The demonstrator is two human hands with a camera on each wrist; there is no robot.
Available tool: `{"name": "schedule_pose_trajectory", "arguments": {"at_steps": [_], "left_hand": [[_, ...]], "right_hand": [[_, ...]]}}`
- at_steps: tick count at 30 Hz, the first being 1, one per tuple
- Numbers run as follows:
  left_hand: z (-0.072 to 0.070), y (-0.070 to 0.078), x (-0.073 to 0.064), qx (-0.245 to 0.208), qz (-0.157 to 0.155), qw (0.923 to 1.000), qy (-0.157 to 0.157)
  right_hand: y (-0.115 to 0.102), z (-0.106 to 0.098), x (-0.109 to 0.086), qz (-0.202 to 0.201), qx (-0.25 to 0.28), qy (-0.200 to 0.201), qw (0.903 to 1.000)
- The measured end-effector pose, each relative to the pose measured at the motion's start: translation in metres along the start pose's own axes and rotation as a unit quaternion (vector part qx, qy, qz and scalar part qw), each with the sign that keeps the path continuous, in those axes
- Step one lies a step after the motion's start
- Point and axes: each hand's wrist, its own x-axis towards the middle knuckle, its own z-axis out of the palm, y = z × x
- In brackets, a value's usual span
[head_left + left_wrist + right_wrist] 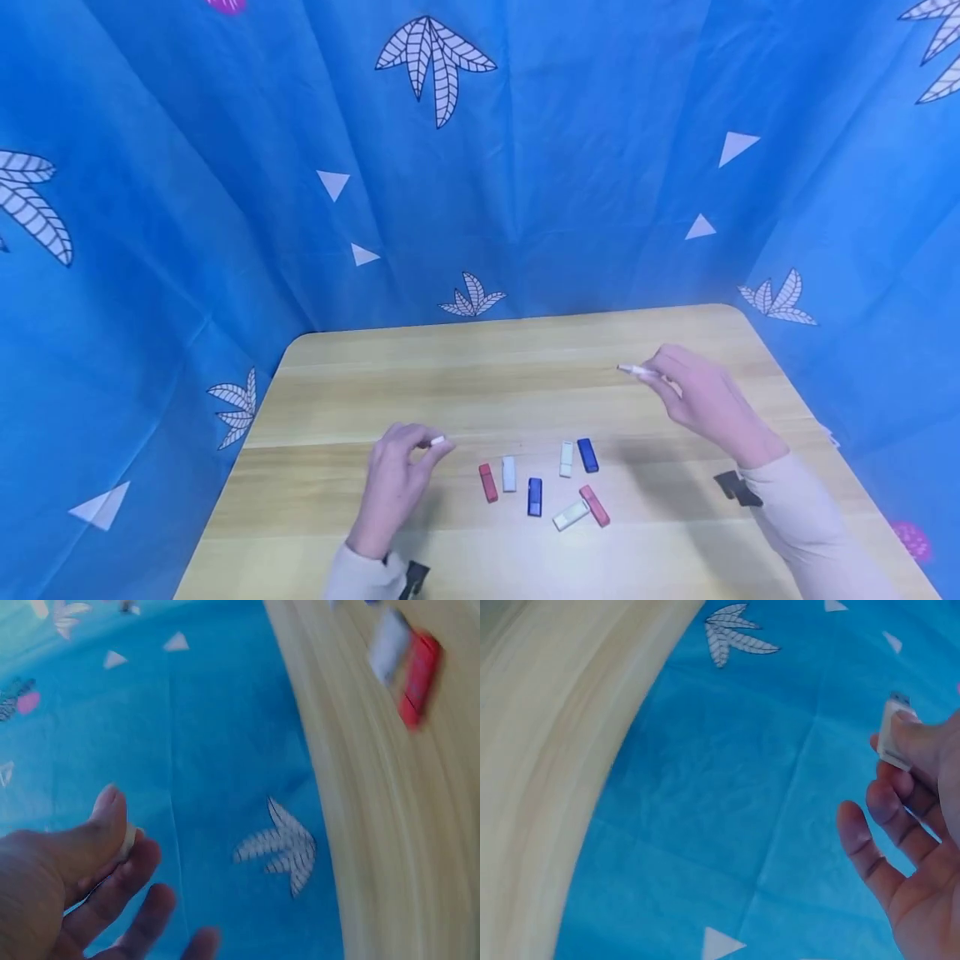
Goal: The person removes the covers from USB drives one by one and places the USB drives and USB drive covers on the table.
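Blue curtain [510, 167] round the back and sides, wooden table [420, 375] in front of me, a person's two hands raised over it, well apart. Right hand [701, 400] is the farther out across the table; thumb and forefinger pinch a white USB stick [894, 735], other fingers loosely spread. Left hand [393, 483] is lower and nearer the person, thumb and forefinger nearly closed on a small white piece [438, 440], likely a cap, other fingers loose. Key relation: the stick's long axis runs roughly crosswise, its metal plug [900, 697] facing the left-hand side, while the white piece lies left and nearer the person, so plug and piece aren't in line. How the piece is turned, can't tell. Seven more sticks lie on the table between the hands, nearer the person than the right hand; the left hand is closest to a red stick [488, 482].
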Motion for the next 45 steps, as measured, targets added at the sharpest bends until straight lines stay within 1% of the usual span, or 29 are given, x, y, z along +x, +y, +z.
{"name": "schedule_pose_trajectory", "arguments": {"at_steps": [1,3,5,7,10,13,16,19,22,24,26,29,31,33,35,36,38,39,43,45], "left_hand": [[0.001,0.0,0.002,0.006,0.004,0.9999,-0.01],[0.006,0.002,0.006,0.006,0.028,0.9993,-0.025],[0.012,0.005,0.006,0.013,0.034,0.9989,-0.03],[0.016,0.008,0.006,0.023,0.022,0.9989,-0.034],[0.02,0.01,0.005,0.042,-0.001,0.9978,-0.051],[0.022,0.01,0.005,0.052,-0.013,0.9958,-0.074],[0.022,0.009,0.004,0.052,-0.021,0.9948,-0.085],[0.023,0.008,0.004,0.045,-0.027,0.9945,-0.091],[0.023,0.007,0.003,0.036,-0.029,0.9944,-0.095],[0.024,0.007,0.003,0.027,-0.031,0.9944,-0.098],[0.025,0.007,0.002,0.021,-0.032,0.9941,-0.102],[0.025,0.007,0.0,0.02,-0.034,0.9934,-0.108],[0.025,0.006,-0.001,0.029,-0.032,0.9932,-0.108],[0.025,0.005,-0.002,0.043,-0.026,0.9931,-0.106],[0.025,0.003,-0.003,0.055,-0.024,0.9926,-0.105],[0.025,0.002,-0.003,0.058,-0.023,0.9924,-0.106],[0.025,0.0,-0.003,0.068,-0.023,0.9917,-0.107],[0.025,0.0,-0.004,0.072,-0.024,0.9912,-0.109],[0.028,-0.002,-0.004,0.082,-0.032,0.9897,-0.113],[0.031,-0.001,-0.004,0.08,-0.042,0.9887,-0.12]], "right_hand": [[0.004,-0.002,0.0,0.015,-0.005,-0.007,0.9999],[0.009,-0.001,0.0,0.046,-0.01,-0.013,0.9988],[0.012,0.004,0.0,0.084,-0.009,-0.004,0.9964],[0.013,0.01,0.001,0.124,-0.007,0.011,0.9922],[0.015,0.018,0.003,0.181,-0.007,0.019,0.9833],[0.017,0.025,0.004,0.231,0.003,0.008,0.973],[0.021,0.033,0.005,0.285,0.018,-0.015,0.9581],[0.025,0.046,0.004,0.348,0.042,-0.041,0.9358],[0.028,0.06,0.001,0.414,0.081,-0.068,0.9042],[0.029,0.068,-0.002,0.451,0.108,-0.088,0.8818],[0.03,0.076,-0.007,0.479,0.133,-0.111,0.8606],[0.03,0.085,-0.013,0.511,0.152,-0.144,0.8336],[0.031,0.089,-0.016,0.527,0.157,-0.162,0.8196],[0.031,0.094,-0.018,0.54,0.153,-0.175,0.8089],[0.032,0.097,-0.02,0.545,0.148,-0.182,0.8047],[0.032,0.099,-0.022,0.546,0.147,-0.183,0.8043],[0.033,0.102,-0.025,0.546,0.144,-0.183,0.8047],[0.033,0.103,-0.026,0.543,0.142,-0.182,0.8072],[0.036,0.106,-0.033,0.541,0.139,-0.188,0.8078],[0.037,0.105,-0.036,0.541,0.132,-0.189,0.8091]]}}
